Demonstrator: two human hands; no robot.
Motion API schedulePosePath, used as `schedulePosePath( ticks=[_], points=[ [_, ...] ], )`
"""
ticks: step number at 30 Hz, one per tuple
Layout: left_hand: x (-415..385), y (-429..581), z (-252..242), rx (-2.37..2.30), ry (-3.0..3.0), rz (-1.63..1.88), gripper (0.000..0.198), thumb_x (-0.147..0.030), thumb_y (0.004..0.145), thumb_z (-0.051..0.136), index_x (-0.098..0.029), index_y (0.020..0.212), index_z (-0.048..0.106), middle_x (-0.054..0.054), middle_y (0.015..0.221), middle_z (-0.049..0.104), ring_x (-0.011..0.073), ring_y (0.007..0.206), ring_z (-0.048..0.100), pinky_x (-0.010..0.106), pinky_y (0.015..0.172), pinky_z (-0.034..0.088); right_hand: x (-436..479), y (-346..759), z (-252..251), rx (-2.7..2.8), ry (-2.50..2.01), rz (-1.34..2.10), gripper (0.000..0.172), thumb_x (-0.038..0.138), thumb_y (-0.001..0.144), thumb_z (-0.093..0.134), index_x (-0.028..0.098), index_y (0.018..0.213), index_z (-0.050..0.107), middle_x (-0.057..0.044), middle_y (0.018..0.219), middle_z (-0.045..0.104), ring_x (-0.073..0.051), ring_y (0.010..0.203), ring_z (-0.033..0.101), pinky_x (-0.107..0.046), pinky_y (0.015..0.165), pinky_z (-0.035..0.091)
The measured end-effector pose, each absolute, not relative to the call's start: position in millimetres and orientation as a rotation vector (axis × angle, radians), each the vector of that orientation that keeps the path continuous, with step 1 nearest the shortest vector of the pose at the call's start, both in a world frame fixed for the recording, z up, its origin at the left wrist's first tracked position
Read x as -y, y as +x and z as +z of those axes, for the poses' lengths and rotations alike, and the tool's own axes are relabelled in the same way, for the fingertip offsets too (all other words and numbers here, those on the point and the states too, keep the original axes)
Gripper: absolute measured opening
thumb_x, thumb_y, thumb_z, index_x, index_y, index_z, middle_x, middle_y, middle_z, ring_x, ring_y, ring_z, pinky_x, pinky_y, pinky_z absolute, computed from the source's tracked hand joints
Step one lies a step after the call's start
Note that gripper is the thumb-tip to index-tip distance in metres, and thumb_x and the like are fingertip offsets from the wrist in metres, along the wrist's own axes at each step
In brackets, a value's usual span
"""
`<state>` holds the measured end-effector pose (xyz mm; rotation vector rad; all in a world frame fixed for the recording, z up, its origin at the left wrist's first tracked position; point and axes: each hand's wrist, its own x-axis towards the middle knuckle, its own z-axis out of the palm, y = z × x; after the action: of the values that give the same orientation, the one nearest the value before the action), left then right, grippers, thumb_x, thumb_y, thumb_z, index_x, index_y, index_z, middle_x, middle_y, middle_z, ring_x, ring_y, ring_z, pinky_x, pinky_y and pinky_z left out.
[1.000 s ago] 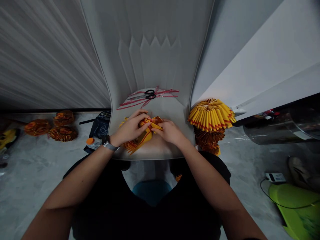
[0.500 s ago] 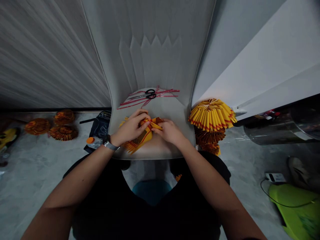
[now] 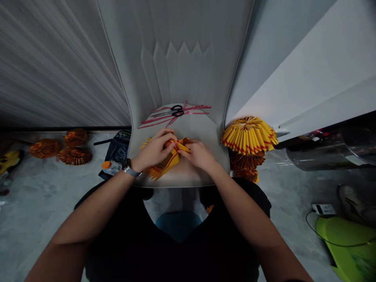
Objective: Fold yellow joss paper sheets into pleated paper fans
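A pleated yellow paper piece with red lines [image 3: 168,166] rests on the grey chair seat [image 3: 194,172]. My left hand [image 3: 155,149], with a watch at its wrist, grips its upper left part, fingers bent over the folds. From the right, my right hand [image 3: 199,155] pinches a folded edge of the same paper. The fingertips of both hands are close together, and the paper partly hides them. Behind them on the seat, black-handled scissors [image 3: 177,111] lie across several pink-red strips [image 3: 155,121].
At the right of the chair is a stack of yellow pleated paper rosettes [image 3: 249,135]. More rosettes [image 3: 75,156] lie on the floor at left, near an orange-capped bottle [image 3: 110,167] and a dark bag [image 3: 119,147]. A green stool [image 3: 343,235] stands lower right.
Both hands keep almost the same place and grip. The folded paper edge between them has shifted very slightly.
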<state>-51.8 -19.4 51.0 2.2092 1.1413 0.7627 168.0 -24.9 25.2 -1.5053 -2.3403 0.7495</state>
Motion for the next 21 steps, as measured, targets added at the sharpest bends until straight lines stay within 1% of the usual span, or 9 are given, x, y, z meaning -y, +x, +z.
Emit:
schedulePosePath(
  ticks=[3, 4, 7, 9, 10, 11, 13, 15, 21],
  points=[
    [18, -54, 53, -1.155, 2.176, 0.753, 0.021, -0.034, 0.104, 0.049, -0.022, 0.105, 0.066, 0.012, 0.128, 0.061, 0.0246, 0.122, 0.062, 0.044, 0.11, 0.05, 24, 180, 31, 2.328, -1.292, 0.792, 0.021, 0.04, 0.097, 0.073, 0.02, 0.102, 0.076, -0.011, 0.111, 0.074, -0.027, 0.112, 0.067, -0.038, 0.1, 0.051],
    [17, -56, 53, -1.15, 2.167, 0.758, 0.021, -0.035, 0.104, 0.049, -0.021, 0.105, 0.066, 0.012, 0.127, 0.061, 0.0246, 0.122, 0.062, 0.044, 0.11, 0.05, 24, 185, 32, 2.284, -1.207, 0.811, 0.025, 0.039, 0.095, 0.076, 0.021, 0.113, 0.075, -0.011, 0.118, 0.073, -0.027, 0.115, 0.067, -0.04, 0.102, 0.051],
    [10, -62, 49, -1.13, 2.149, 0.786, 0.022, -0.037, 0.103, 0.051, -0.021, 0.104, 0.066, 0.011, 0.123, 0.063, 0.0244, 0.12, 0.062, 0.043, 0.11, 0.05, 21, 200, 29, 1.998, -1.149, 0.889, 0.076, 0.041, 0.084, 0.086, 0.027, 0.151, 0.052, -0.013, 0.138, 0.066, -0.028, 0.119, 0.068, -0.046, 0.105, 0.054],
    [5, -67, 45, -1.133, 2.135, 0.807, 0.022, -0.039, 0.102, 0.053, -0.022, 0.103, 0.067, 0.01, 0.121, 0.064, 0.0242, 0.119, 0.062, 0.043, 0.11, 0.05, 18, 204, 21, 1.822, -1.197, 1.023, 0.101, 0.042, 0.075, 0.093, 0.026, 0.16, 0.04, -0.015, 0.138, 0.067, -0.029, 0.117, 0.07, -0.048, 0.103, 0.056],
    [3, -68, 43, -1.137, 2.128, 0.817, 0.022, -0.04, 0.101, 0.054, -0.022, 0.102, 0.067, 0.01, 0.12, 0.065, 0.0241, 0.119, 0.063, 0.043, 0.11, 0.05, 17, 204, 16, 1.778, -1.191, 1.131, 0.102, 0.042, 0.072, 0.094, 0.024, 0.158, 0.043, -0.015, 0.135, 0.07, -0.029, 0.115, 0.071, -0.047, 0.102, 0.056],
    [2, -69, 41, -1.141, 2.123, 0.827, 0.023, -0.04, 0.101, 0.054, -0.021, 0.103, 0.067, 0.01, 0.119, 0.065, 0.0241, 0.118, 0.063, 0.042, 0.11, 0.049, 16, 203, 11, 1.756, -1.159, 1.253, 0.094, 0.043, 0.072, 0.093, 0.021, 0.153, 0.051, -0.014, 0.131, 0.073, -0.029, 0.114, 0.072, -0.046, 0.102, 0.057],
    [1, -69, 40, -1.142, 2.12, 0.835, 0.023, -0.04, 0.1, 0.054, -0.021, 0.103, 0.067, 0.01, 0.118, 0.065, 0.0238, 0.117, 0.063, 0.042, 0.11, 0.049, 16, 198, 2, 1.73, -1.074, 1.449, 0.068, 0.044, 0.075, 0.09, 0.017, 0.134, 0.069, -0.013, 0.124, 0.077, -0.028, 0.112, 0.073, -0.045, 0.102, 0.058],
    [1, -69, 39, -1.138, 2.123, 0.831, 0.023, -0.04, 0.1, 0.054, -0.021, 0.103, 0.067, 0.01, 0.117, 0.065, 0.0234, 0.115, 0.063, 0.041, 0.109, 0.049, 16, 192, -4, 1.701, -1.04, 1.512, 0.05, 0.043, 0.079, 0.085, 0.016, 0.121, 0.076, -0.01, 0.122, 0.079, -0.028, 0.111, 0.074, -0.043, 0.103, 0.057],
    [3, -66, 40, -1.134, 2.126, 0.85, 0.022, -0.039, 0.1, 0.054, -0.021, 0.102, 0.066, 0.01, 0.118, 0.064, 0.0239, 0.115, 0.062, 0.042, 0.107, 0.05, 17, 187, -16, 1.662, -1.165, 1.405, 0.038, 0.041, 0.084, 0.079, 0.016, 0.112, 0.08, -0.008, 0.113, 0.082, -0.028, 0.101, 0.078, -0.042, 0.095, 0.061]
  ],
)
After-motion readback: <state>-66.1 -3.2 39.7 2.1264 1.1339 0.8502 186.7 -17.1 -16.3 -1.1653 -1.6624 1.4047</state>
